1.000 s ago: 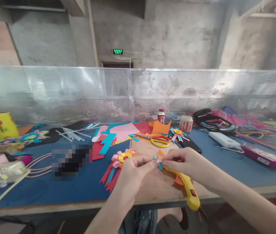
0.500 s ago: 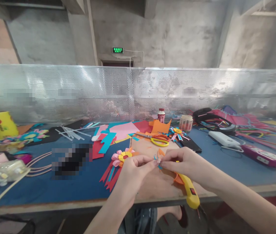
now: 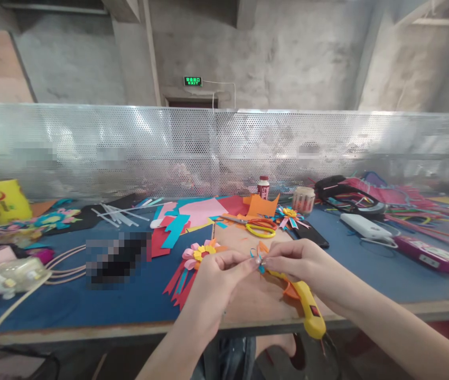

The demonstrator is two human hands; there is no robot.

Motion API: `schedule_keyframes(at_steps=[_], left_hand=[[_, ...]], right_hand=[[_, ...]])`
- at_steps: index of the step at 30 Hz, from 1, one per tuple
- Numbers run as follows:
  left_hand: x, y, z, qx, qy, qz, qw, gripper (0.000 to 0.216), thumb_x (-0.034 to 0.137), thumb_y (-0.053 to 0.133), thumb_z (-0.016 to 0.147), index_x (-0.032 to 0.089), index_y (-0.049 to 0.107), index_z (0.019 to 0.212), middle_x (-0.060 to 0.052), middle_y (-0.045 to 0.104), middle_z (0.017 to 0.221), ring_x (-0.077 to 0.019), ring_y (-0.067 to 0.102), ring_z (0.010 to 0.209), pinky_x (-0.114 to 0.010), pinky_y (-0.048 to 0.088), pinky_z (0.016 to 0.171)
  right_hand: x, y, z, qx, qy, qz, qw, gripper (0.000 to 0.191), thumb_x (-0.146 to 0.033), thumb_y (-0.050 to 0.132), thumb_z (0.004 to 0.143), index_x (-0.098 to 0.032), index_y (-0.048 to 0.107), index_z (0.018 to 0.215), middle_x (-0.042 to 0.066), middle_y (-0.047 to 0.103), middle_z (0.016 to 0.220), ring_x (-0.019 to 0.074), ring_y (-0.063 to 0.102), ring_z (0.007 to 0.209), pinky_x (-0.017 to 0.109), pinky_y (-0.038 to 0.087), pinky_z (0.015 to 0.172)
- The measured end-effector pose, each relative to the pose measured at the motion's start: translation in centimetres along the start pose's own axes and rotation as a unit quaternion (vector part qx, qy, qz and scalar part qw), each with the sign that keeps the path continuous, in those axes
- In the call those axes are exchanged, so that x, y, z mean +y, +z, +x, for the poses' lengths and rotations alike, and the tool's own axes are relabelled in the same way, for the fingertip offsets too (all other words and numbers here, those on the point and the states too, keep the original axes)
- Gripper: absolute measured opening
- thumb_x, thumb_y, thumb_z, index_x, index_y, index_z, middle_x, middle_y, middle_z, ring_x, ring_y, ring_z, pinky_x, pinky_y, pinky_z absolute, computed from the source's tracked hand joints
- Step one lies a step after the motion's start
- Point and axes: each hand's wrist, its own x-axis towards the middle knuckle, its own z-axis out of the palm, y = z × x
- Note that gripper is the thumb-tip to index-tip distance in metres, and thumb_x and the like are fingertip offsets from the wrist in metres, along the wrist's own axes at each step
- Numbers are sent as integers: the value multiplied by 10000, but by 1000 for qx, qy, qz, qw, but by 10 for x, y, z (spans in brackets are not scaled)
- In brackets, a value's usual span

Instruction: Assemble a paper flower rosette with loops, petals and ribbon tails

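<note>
Over the brown board, both hands meet fingertip to fingertip. My left hand and my right hand are closed in a pinch on a small blue paper strip, mostly covered by the fingers. Under my right hand lies a yellow glue gun with an orange trigger, its handle past the table edge. Beside my left hand is a paper flower rosette with pink petals, a yellow centre and red and blue tails. Scissors with yellow and red handles rest beyond the hands.
Coloured paper sheets lie behind the board. A second rosette sits by a black phone and a jar. To the right are a white power bank and a purple box. White glue sticks lie left.
The fingertips have shifted slightly against each other, and more of the blue strip shows below them. The camera view has moved a little; everything else stays put.
</note>
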Motion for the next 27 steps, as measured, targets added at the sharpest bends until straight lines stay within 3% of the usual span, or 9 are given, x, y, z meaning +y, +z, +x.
schedule_keyframes(at_steps=[11,27], left_hand=[[4,5,-3,6,20,-27,999,202,335,748,630,171,656,556,106,278,332,-36,154,342,-232,91,388],[4,4,-3,10,9,-46,999,227,340,754,619,148,641,579,118,264,346,-20,156,336,-213,68,379]], right_hand=[[-4,5,-3,21,4,4,1000,262,-392,617,735,-147,633,647,-42,424,551,72,304,510,245,198,473],[1,8,0,28,-54,-14,998,200,-320,592,788,-164,691,712,-23,575,646,83,437,598,215,330,547]])
